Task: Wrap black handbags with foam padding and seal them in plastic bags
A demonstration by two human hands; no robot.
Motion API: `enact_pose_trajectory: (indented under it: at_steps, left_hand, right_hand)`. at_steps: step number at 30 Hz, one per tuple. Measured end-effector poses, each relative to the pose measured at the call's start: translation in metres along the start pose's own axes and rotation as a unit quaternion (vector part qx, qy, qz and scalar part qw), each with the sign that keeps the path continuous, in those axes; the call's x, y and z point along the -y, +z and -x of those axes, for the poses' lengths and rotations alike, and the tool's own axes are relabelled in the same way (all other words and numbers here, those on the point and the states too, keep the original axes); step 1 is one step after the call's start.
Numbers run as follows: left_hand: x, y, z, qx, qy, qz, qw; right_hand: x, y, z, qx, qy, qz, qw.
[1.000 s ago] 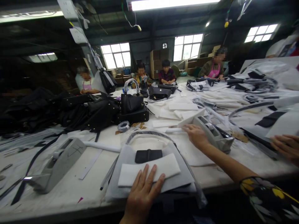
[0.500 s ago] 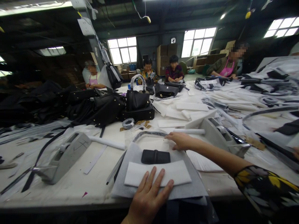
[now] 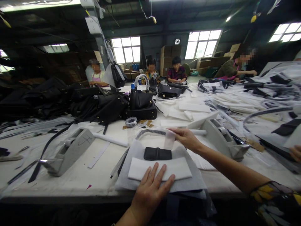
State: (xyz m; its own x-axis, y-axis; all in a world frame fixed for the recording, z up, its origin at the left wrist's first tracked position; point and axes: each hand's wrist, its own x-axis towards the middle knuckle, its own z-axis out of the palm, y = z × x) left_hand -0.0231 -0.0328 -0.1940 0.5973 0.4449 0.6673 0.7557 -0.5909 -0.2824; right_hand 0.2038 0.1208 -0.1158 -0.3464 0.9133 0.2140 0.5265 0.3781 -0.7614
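Observation:
My left hand (image 3: 149,190) lies flat with fingers spread on a white foam pad (image 3: 182,169). The pad rests on a whitish wrapping sheet (image 3: 125,183) over a dark bag at the table's front edge. Just beyond the pad sits a small folded black leather piece (image 3: 150,153) with a band across its middle. Farther back, a plastic-wrapped handle (image 3: 150,132) arches over the table. At its right end my right hand (image 3: 188,138) is closed, pinching a small translucent sheet (image 3: 169,141) that hangs from thumb and fingers.
Grey tape dispensers stand at left (image 3: 72,150) and right (image 3: 218,135). Black bags (image 3: 110,105) are piled at the back left. White foam sheets (image 3: 195,108) lie behind the right dispenser. Several people sit across the table; another person's hand (image 3: 295,153) shows at the right edge.
My right hand has drawn back slightly to the right, and a translucent sheet now shows hanging from its fingers. My left hand stays flat on the foam pad.

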Motion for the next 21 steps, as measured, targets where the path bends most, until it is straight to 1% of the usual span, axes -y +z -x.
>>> enact_pose_trajectory:
  at_steps: [2,4,5,7,9,10,12,15,18,21]
  left_hand:
    - [0.000,-0.002,-0.002,0.007,-0.002,-0.001,1.000]
    - [0.000,-0.003,-0.003,0.018,-0.005,0.001,1.000]
    - [0.000,-0.003,-0.004,0.023,-0.007,0.001,1.000]
    - [0.000,-0.003,-0.005,0.027,-0.011,0.003,1.000]
    - [0.000,-0.002,-0.006,0.029,-0.017,0.015,0.999]
    - [0.000,-0.001,-0.006,0.032,-0.021,0.023,0.999]
    - [0.000,0.000,-0.005,0.042,-0.027,0.039,0.998]
    - [0.001,0.000,-0.005,0.048,-0.031,0.051,0.997]
    - [0.002,-0.001,-0.004,0.049,-0.041,0.068,0.996]
    - [0.002,-0.003,-0.004,0.053,-0.055,0.083,0.994]
  right_hand:
    - [0.008,-0.005,0.017,0.022,-0.020,-0.123,0.992]
    - [0.017,-0.012,0.037,0.067,-0.033,-0.201,0.977]
    - [0.023,-0.015,0.048,0.092,-0.044,-0.199,0.975]
    - [0.032,-0.017,0.070,0.135,-0.094,-0.147,0.975]
    - [0.038,-0.015,0.090,0.160,-0.170,-0.069,0.970]
    - [0.038,-0.011,0.100,0.163,-0.214,-0.029,0.963]
    - [0.035,-0.002,0.116,0.146,-0.297,0.044,0.943]
    - [0.022,0.013,0.135,0.074,-0.387,0.128,0.910]
    - [0.011,0.023,0.144,0.010,-0.423,0.174,0.889]
    - [0.006,0.028,0.147,-0.009,-0.445,0.194,0.874]
